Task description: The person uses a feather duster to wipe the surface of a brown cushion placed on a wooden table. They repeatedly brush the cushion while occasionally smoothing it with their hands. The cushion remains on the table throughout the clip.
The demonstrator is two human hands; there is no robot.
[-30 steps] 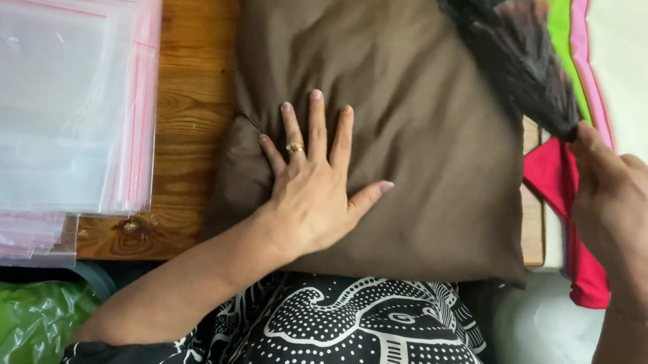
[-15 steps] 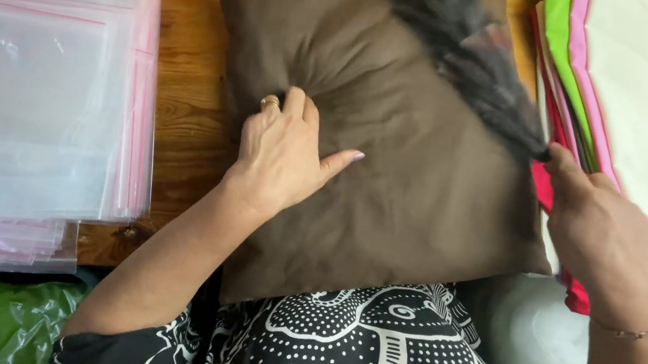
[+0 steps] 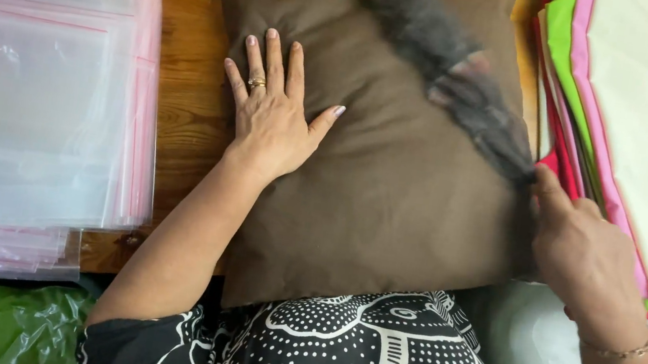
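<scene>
A brown cushion (image 3: 391, 183) lies on a wooden table (image 3: 183, 103) in front of me. My left hand (image 3: 273, 111) rests flat on its upper left part, fingers spread, a ring on one finger. My right hand (image 3: 581, 248) grips the handle end of a dark feather duster (image 3: 449, 73) at the cushion's right edge. The duster's feathers are blurred and lie across the cushion's upper right part.
A stack of clear plastic bags with pink edges (image 3: 31, 99) lies at the left. Folded coloured cloths (image 3: 644, 126) are piled at the right. A green plastic bag (image 3: 0, 322) sits at the lower left. My patterned black and white clothing (image 3: 350, 355) fills the bottom.
My left hand has slid up and to the left over the cushion. The duster has swept left across the cushion's upper part, my right hand following it.
</scene>
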